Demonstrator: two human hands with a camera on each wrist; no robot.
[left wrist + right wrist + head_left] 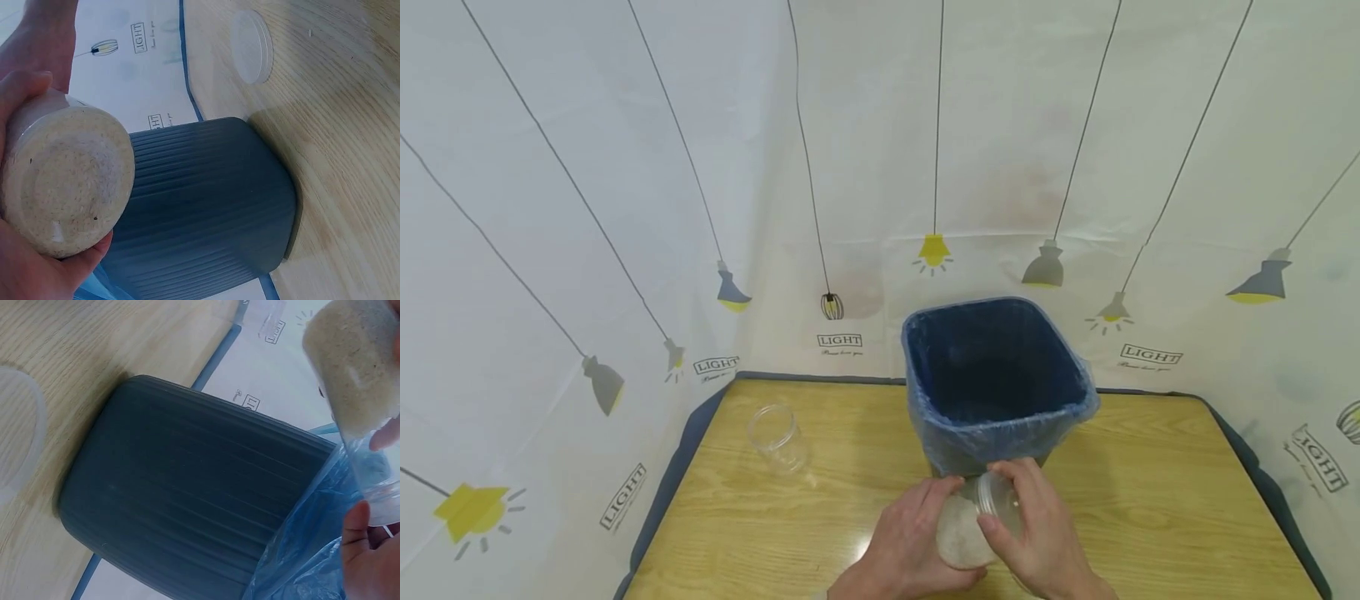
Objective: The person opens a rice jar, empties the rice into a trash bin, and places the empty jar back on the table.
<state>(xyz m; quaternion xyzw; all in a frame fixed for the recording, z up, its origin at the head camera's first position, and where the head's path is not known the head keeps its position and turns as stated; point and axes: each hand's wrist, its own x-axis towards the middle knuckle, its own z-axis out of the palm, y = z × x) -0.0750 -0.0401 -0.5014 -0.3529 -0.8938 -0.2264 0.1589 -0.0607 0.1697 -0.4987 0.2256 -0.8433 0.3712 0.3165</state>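
Both hands hold a clear plastic jar [961, 533] on its side, close in front of the lined bin. Pale, grainy stuff, like bran or meal, with dark specks fills its base end; the base [69, 178] faces the left wrist camera. My left hand [908, 533] wraps round the jar's body. At the ridged, clear mouth end [382, 503], the thumb and fingers of my right hand [1041, 529] grip it. The dark bin [175, 481] carries a blue bag [1000, 437] folded over its rim. My right hand hides part of the mouth end in the head view.
An empty clear jar [781, 442] stands at the left on the wooden table [1172, 500]. A round translucent lid [252, 49] lies on the table near the bin. A white cloth printed with lamps [865, 167] hangs behind and at both sides.
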